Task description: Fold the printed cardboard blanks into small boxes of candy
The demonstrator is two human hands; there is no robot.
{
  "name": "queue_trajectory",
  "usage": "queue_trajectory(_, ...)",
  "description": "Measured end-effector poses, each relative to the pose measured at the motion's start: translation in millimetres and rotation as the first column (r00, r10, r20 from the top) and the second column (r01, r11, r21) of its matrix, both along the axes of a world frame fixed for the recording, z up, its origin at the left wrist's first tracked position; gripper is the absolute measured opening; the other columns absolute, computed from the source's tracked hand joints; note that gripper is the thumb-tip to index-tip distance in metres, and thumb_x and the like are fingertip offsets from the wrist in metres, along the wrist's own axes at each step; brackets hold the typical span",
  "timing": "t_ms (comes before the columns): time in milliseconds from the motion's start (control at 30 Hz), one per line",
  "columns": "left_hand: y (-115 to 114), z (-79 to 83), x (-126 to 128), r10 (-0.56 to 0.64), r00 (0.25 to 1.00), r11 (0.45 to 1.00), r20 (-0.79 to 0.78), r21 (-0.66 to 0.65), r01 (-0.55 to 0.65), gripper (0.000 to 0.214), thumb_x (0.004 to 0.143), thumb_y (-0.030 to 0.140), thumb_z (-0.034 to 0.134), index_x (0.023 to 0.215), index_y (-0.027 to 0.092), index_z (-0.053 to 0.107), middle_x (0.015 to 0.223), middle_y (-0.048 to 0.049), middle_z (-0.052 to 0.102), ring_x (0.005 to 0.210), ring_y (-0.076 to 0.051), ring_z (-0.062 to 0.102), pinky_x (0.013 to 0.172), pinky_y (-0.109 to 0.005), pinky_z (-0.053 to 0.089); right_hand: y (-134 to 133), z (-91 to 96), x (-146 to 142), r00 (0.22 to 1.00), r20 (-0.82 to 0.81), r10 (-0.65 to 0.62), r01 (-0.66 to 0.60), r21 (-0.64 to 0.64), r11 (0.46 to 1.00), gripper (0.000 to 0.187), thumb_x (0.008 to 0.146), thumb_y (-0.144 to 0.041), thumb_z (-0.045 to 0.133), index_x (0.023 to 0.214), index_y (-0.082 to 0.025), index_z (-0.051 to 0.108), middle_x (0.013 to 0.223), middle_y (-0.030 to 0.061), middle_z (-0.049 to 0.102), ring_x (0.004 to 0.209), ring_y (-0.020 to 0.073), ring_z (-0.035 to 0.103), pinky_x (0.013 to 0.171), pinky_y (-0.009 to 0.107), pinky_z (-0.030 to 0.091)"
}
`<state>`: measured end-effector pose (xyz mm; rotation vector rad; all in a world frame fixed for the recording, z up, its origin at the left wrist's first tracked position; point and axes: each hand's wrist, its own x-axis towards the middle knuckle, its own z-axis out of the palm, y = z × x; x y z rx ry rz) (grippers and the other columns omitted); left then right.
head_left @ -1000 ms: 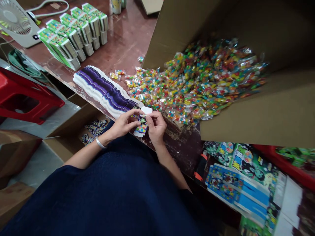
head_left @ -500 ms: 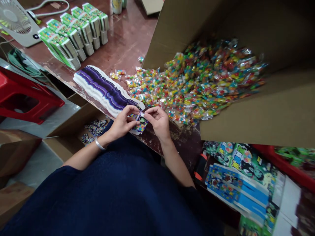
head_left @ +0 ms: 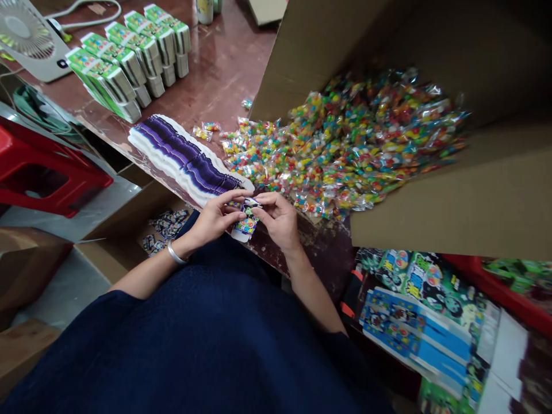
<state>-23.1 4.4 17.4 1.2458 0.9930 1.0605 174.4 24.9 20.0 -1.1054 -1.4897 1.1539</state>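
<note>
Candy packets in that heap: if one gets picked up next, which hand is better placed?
Probably the right hand: it is nearer the candy packets, while the left hand is by the purple stack. Both hold the small box, so the right would first let go.

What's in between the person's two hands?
A small printed box, seen in the head view. The left hand holds it from one side, and the right hand pinches near its top on the other.

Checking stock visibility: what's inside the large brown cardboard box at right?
Clear plastic packets of multicoloured candies, spilling from the box; those beneath the top layer are hidden.
</note>
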Motion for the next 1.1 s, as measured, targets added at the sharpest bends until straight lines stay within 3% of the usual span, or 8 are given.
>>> queue_trajectory(300,3,0.5,2,-0.108,0.983,0.994,-0.151,-0.016,0.106,0.028,0.082,0.024,0.079,0.101,0.02,0.059,0.094,-0.0012,0.063,0.077,-0.013,0.062,0.066,-0.026,0.055,-5,-7.5,4,0.996,-0.04,0.076,-0.08,-0.107,0.991,0.027,0.086,-0.049,0.082,0.096,-0.026,0.073,0.101,0.0033,0.077,0.093,0.0201,0.076,0.086,0.036,0.063)
queue_trajectory(400,4,0.4,-6,-0.186,0.942,0.982,-0.28,-0.062,0.176,0.035,0.077,0.021,0.08,0.103,0.02,0.056,0.091,0.0007,0.059,0.074,-0.013,0.057,0.067,-0.027,0.053,5,-7.3,36,0.986,0.167,0.022,-0.001,-0.121,0.993,0.033,0.089,-0.054,0.077,0.104,-0.025,0.073,0.1,0.0046,0.078,0.088,0.0213,0.074,0.08,0.036,0.062)
queue_trajectory(500,3,-1.5,-13,-0.239,0.959,0.961,-0.153,-0.177,0.211,0.055,0.078,0.019,0.075,0.128,0.023,0.053,0.099,-0.001,0.06,0.074,-0.013,0.061,0.069,-0.03,0.056,16,-11.3,83,0.715,0.602,-0.356,0.336,0.152,0.93,0.024,0.094,-0.045,0.069,0.098,-0.022,0.074,0.107,0.0114,0.076,0.088,0.0254,0.071,0.087,0.042,0.058)
queue_trajectory(600,3,-3.9,-13,-0.244,0.97,0.945,0.017,-0.222,0.241,0.064,0.078,0.018,0.074,0.137,0.025,0.053,0.112,-0.0055,0.064,0.09,-0.02,0.067,0.079,-0.035,0.06,22,-21.2,118,0.495,0.808,-0.32,0.295,0.19,0.936,0.022,0.092,-0.029,0.066,0.11,-0.02,0.074,0.115,0.0155,0.076,0.09,0.0289,0.071,0.088,0.045,0.056)
queue_trajectory(700,4,-8.7,-9,-0.253,0.965,0.947,0.064,-0.186,0.26,0.045,0.078,0.02,0.076,0.121,0.021,0.063,0.116,-0.0067,0.066,0.101,-0.021,0.065,0.086,-0.035,0.057,23,-32.1,133,0.443,0.861,-0.249,0.222,0.164,0.961,0.039,0.088,-0.022,0.065,0.127,-0.021,0.071,0.127,0.0169,0.073,0.09,0.0291,0.071,0.087,0.044,0.056)
queue_trajectory(800,5,-16.5,-6,-0.257,0.961,0.937,0.099,-0.217,0.272,0.03,0.079,0.022,0.077,0.104,0.02,0.061,0.098,-0.0026,0.066,0.091,-0.018,0.064,0.083,-0.033,0.054,23,-36.9,138,0.465,0.851,-0.243,0.203,0.164,0.965,0.031,0.086,-0.022,0.065,0.116,-0.017,0.075,0.12,0.0182,0.072,0.085,0.0276,0.07,0.086,0.043,0.056)
queue_trajectory(933,4,-23.4,-3,-0.248,0.962,0.945,0.115,-0.192,0.266,0.039,0.079,0.023,0.079,0.113,0.022,0.059,0.099,-0.0037,0.069,0.089,-0.018,0.066,0.08,-0.032,0.054,21,-28.4,135,0.574,0.746,-0.339,0.232,0.249,0.94,0.013,0.091,-0.029,0.065,0.087,-0.021,0.074,0.095,0.0101,0.073,0.074,0.022,0.065,0.079,0.037,0.054)
queue_trajectory(1100,4,-21.6,6,-0.194,0.969,0.981,-0.152,-0.05,0.188,0.026,0.094,0.035,0.071,0.114,0.021,0.063,0.082,-0.0011,0.065,0.071,-0.015,0.059,0.065,-0.028,0.05,17,-6.1,107,0.754,0.466,-0.463,0.411,0.216,0.886,0.019,0.093,-0.042,0.066,0.088,-0.023,0.067,0.064,-0.0028,0.063,0.053,0.016,0.058,0.058,0.028,0.048)
